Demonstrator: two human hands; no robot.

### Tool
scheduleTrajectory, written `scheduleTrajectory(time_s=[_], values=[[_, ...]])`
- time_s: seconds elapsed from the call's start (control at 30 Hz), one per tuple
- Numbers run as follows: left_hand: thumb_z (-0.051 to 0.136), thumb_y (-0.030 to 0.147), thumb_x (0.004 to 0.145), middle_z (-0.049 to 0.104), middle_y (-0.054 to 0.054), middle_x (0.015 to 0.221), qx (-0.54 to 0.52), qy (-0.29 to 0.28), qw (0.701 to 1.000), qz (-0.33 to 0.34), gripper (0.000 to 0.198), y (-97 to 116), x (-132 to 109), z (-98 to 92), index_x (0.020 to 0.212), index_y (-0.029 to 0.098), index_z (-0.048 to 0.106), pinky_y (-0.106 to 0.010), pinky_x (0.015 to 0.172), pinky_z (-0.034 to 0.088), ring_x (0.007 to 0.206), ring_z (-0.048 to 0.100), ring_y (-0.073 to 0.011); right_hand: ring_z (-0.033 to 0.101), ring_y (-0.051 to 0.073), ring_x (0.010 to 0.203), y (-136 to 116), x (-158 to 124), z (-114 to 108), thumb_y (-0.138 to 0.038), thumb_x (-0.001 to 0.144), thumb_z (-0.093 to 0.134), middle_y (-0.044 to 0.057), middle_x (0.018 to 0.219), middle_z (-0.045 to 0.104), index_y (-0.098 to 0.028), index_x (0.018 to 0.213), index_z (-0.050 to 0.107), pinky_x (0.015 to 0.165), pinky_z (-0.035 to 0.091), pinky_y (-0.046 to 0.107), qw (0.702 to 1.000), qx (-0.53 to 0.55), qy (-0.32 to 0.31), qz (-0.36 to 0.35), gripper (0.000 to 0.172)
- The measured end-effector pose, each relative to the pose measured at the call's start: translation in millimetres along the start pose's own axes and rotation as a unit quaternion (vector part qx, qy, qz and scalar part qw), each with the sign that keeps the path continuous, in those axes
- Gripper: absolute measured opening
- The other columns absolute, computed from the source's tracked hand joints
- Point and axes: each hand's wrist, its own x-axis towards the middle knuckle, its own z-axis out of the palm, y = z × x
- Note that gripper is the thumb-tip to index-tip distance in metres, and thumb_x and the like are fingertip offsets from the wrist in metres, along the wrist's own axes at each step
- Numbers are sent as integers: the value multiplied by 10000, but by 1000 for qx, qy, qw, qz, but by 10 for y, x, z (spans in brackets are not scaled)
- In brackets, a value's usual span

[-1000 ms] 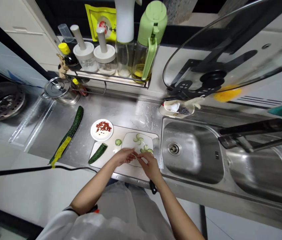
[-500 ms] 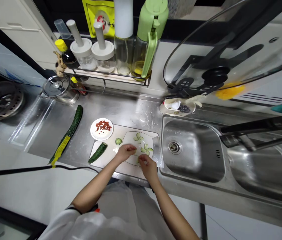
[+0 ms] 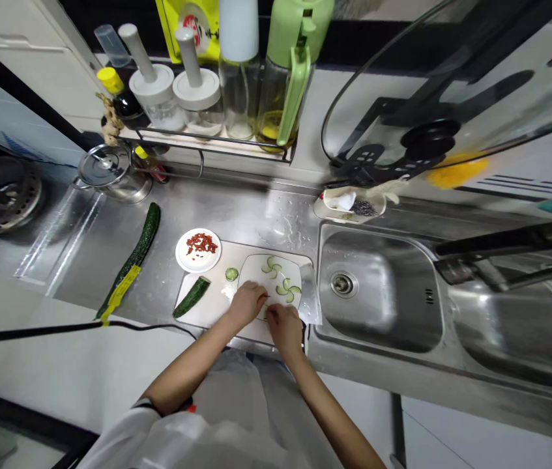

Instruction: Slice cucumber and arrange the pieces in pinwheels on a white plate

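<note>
A white square plate (image 3: 251,268) lies on a pale cutting board (image 3: 217,314). Two pinwheels of thin cucumber slices, the far one (image 3: 271,268) and the right one (image 3: 287,290), rest on it. Over the plate's near left part, my left hand (image 3: 247,304) pinches what looks like a thin cucumber slice, its dark edge showing at the fingertips. Close beside it, my right hand (image 3: 285,327) is closed at the plate's near edge; its fingertips hide whatever they grip. Left of the plate are a small cucumber round (image 3: 231,274) and a cut cucumber piece (image 3: 192,298).
A small white dish (image 3: 198,262) of chopped red bits overlaps the board's far left corner. Farther left lies a whole cucumber (image 3: 139,251) with a yellow tag. The sink (image 3: 378,293) is on the right. Along the wall stand a steel pot (image 3: 109,172) and a seasoning rack (image 3: 207,144).
Both hands have shifted slightly toward me over the plate and stay pinched. The right fingers have drawn closer to the left ones. The view has tilted a little.
</note>
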Motion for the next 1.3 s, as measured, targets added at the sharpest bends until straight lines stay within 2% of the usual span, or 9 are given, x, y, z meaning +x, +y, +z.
scheduleTrajectory(time_s=[0.2, 0.6, 0.93, 1.03, 1.13, 1.23, 1.3], values=[[542, 267, 861, 626, -61, 843, 64, 10, 998, 8, 138, -27, -13, 35, 863, 190, 657, -347, 810, 344, 903, 501, -209, 493, 197, 824, -12, -9, 17, -227, 857, 511, 36, 768, 651, -208, 840, 663, 712, 304, 273, 999, -30, 15, -24, 155], [486, 292, 900, 606, -57, 938, 74, 32, 997, -9, 187, -7, -83, 50, 1016, 229, 618, -373, 821, 285, 983, 439, -225, 439, 207, 827, 7, -34, 58, -215, 857, 526, 46, 774, 615, -207, 821, 678, 727, 288, 298, 994, -49, 61, -72, 157], [488, 282, 898, 590, -62, 918, 69, 51, 996, 3, 176, 9, -94, 44, 910, 227, 655, -369, 806, 304, 961, 441, -216, 441, 207, 821, 29, -23, 55, -204, 869, 494, 50, 755, 606, -204, 803, 677, 742, 297, 302, 992, -44, 65, -95, 194], [495, 280, 892, 594, -57, 892, 48, 79, 996, 7, 174, -30, -100, 10, 889, 227, 661, -370, 815, 331, 946, 464, -214, 448, 210, 828, 28, -29, 30, -208, 869, 499, 50, 751, 608, -206, 806, 680, 730, 300, 299, 992, -41, 62, -98, 192], [469, 241, 894, 598, -62, 901, 16, 137, 990, -14, 188, -148, -103, -72, 928, 215, 652, -359, 828, 378, 927, 500, -203, 454, 212, 839, 28, -32, 3, -207, 865, 508, 49, 760, 616, -204, 820, 681, 736, 308, 297, 992, -32, 72, -102, 178], [439, 188, 888, 593, -92, 970, -14, 208, 976, -68, 236, -308, -99, -184, 1044, 179, 615, -340, 868, 422, 943, 528, -198, 452, 211, 840, 32, -29, -12, -206, 862, 516, 44, 759, 619, -202, 830, 681, 738, 317, 295, 991, -23, 78, -103, 168], [442, 172, 875, 584, -112, 1006, -7, 235, 964, -120, 266, -399, -91, -242, 1092, 160, 595, -342, 887, 436, 953, 539, -209, 450, 211, 843, 34, -23, -13, -202, 859, 521, 41, 756, 619, -202, 829, 682, 737, 321, 293, 992, -21, 77, -102, 164]])
